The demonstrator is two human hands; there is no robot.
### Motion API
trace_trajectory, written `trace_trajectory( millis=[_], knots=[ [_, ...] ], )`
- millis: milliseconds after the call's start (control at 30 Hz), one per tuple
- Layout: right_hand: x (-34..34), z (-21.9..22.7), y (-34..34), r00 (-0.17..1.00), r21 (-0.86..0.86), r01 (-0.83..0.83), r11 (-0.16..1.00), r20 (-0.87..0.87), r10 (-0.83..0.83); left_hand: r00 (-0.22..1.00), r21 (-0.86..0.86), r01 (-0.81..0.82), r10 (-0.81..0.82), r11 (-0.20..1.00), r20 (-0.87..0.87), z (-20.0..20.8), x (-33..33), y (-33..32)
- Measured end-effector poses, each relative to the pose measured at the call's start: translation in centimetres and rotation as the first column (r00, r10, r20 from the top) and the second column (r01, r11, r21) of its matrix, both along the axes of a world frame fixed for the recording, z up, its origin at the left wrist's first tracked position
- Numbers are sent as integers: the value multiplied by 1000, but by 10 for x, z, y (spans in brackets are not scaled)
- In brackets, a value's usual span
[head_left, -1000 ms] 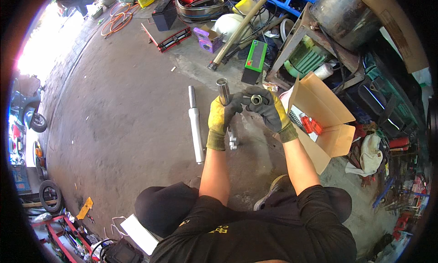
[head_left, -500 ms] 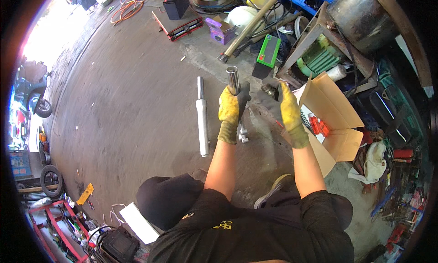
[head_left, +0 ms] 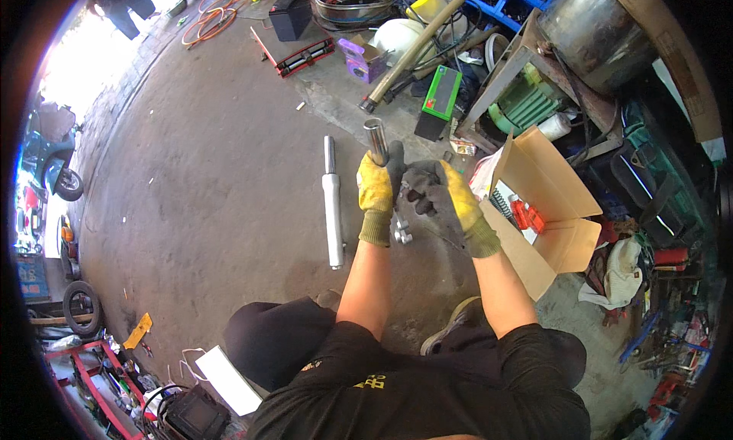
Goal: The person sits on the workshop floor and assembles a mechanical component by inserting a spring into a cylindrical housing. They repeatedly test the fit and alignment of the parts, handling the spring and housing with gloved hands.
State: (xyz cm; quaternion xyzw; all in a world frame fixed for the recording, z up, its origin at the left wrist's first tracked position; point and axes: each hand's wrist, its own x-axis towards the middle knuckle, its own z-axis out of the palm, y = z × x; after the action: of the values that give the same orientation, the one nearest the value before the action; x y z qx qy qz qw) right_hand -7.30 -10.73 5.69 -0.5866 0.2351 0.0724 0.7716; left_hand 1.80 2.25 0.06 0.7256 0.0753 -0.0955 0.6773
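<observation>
My left hand (head_left: pixel 376 182), in a yellow and dark grey glove, is closed around a fork leg. Its open-topped chrome tube (head_left: pixel 375 138) rises above the fist, and its silver lower end (head_left: pixel 402 232) shows below. Just right of it, my right hand (head_left: pixel 447 192), gloved alike, has its fingers curled inward. Whatever those fingers hold, if anything, is hidden. On the floor to the left lies a second fork leg (head_left: pixel 333 211), with a chrome tube and a silver lower part.
Beside my right forearm stands an open cardboard box (head_left: pixel 565 199) with red packages (head_left: pixel 527 217) and a spring inside. Beyond are a green-topped battery (head_left: pixel 443 92), a long pole (head_left: pixel 416 50) and a green motor (head_left: pixel 531 100). A white box (head_left: pixel 229 380) lies near my left knee.
My right hand has moved left and down, closer to the held fork leg. The dark, shiny thing seen at its fingers earlier is now out of sight. My left hand keeps its grip.
</observation>
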Motion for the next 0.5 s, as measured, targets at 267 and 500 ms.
trace_trajectory(
  millis=[267,500],
  knots=[
    [-6,73,-15,919,9,-207,978,344,192,989,-266,107,-76,958,124,-16,-10,-16],
    [3,139,-59,968,-503,-106,858,146,205,898,314,375,-426,872,109,4,-48,-51]
  ],
)
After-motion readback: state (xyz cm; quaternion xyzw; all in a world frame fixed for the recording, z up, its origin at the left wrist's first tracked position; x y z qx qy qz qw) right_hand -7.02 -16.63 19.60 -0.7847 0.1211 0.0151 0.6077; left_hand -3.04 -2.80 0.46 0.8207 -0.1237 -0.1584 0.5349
